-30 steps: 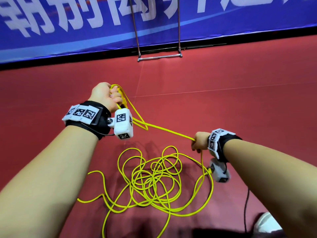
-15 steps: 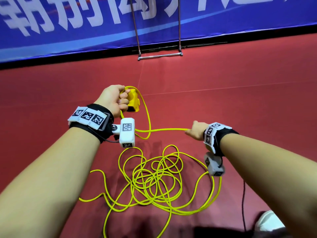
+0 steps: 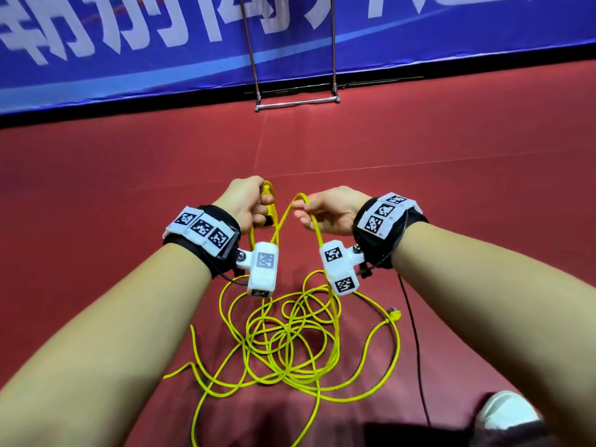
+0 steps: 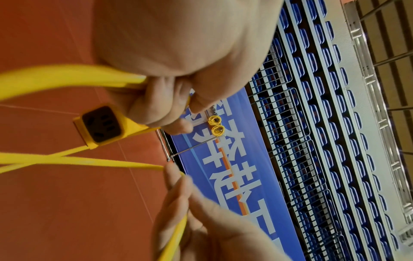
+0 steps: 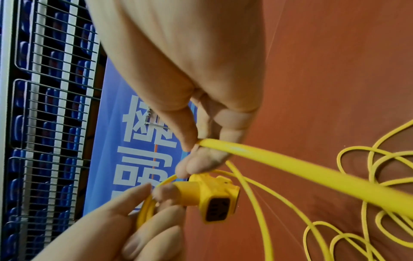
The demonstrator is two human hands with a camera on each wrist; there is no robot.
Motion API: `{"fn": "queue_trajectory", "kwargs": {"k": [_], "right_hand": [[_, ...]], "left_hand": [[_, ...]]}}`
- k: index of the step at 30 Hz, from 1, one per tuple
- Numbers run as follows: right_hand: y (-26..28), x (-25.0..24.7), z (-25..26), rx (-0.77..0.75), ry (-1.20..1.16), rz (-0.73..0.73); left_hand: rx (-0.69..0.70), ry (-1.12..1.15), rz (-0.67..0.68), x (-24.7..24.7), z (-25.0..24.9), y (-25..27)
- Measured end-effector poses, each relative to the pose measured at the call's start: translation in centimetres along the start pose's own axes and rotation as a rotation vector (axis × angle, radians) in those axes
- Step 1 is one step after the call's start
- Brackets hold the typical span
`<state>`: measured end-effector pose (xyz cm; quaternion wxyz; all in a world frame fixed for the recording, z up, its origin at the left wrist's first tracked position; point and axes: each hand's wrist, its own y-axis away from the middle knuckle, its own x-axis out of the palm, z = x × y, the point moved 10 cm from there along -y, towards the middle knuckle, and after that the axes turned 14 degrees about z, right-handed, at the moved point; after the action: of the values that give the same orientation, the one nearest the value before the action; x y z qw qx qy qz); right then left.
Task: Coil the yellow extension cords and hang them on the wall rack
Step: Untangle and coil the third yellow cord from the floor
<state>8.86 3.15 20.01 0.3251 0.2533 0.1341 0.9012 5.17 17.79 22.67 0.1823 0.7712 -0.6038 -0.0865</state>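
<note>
A yellow extension cord (image 3: 290, 343) lies in a loose tangle on the red floor below my wrists. My left hand (image 3: 245, 204) grips its socket end (image 4: 100, 125) together with a couple of gathered loops; the socket (image 5: 212, 199) points down. Close beside it, my right hand (image 3: 325, 211) pinches a bend of the same cord (image 5: 268, 157) between thumb and fingers. The cord's plug (image 3: 395, 314) rests on the floor at the right. Far off on the wall rack hang two coiled yellow cords (image 4: 215, 126).
A metal stand (image 3: 296, 103) rises against the blue banner (image 3: 161, 43) straight ahead. A thin black cable (image 3: 416, 333) runs along the floor at the right, near a white shoe (image 3: 503, 414). Wire fencing and blue seats (image 4: 312, 123) stand behind the banner.
My right hand has risen and swung left, bringing a length of cord up beside the left hand. The left hand has kept hold of the socket end and shifted slightly right.
</note>
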Motion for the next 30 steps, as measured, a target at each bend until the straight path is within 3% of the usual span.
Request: {"fn": "queue_trajectory", "kwargs": {"k": [4,11,18,23,25,30], "right_hand": [[-0.1,1.3,0.4,-0.049,-0.022,0.014],[-0.4,5.3,-1.7,0.081,0.434,0.247],[0.0,5.3,-1.0,-0.028,0.365,0.227],[1.1,4.5,-6.3,0.248,0.634,0.505],[1.5,4.5,-7.2,0.270,0.619,0.561],[0.9,3.8,-3.7,0.099,0.432,0.421]], "left_hand": [[-0.042,0.033,-0.007,0.3,1.4,-0.6],[-0.039,0.041,0.012,1.0,2.5,-1.2],[-0.004,0.181,-0.086,-0.7,2.4,-1.6],[0.082,0.357,-0.107,-2.7,0.7,-1.4],[0.093,0.378,-0.093,-3.5,0.2,-1.3],[0.054,0.380,-0.071,-4.8,0.6,-1.0]]}}
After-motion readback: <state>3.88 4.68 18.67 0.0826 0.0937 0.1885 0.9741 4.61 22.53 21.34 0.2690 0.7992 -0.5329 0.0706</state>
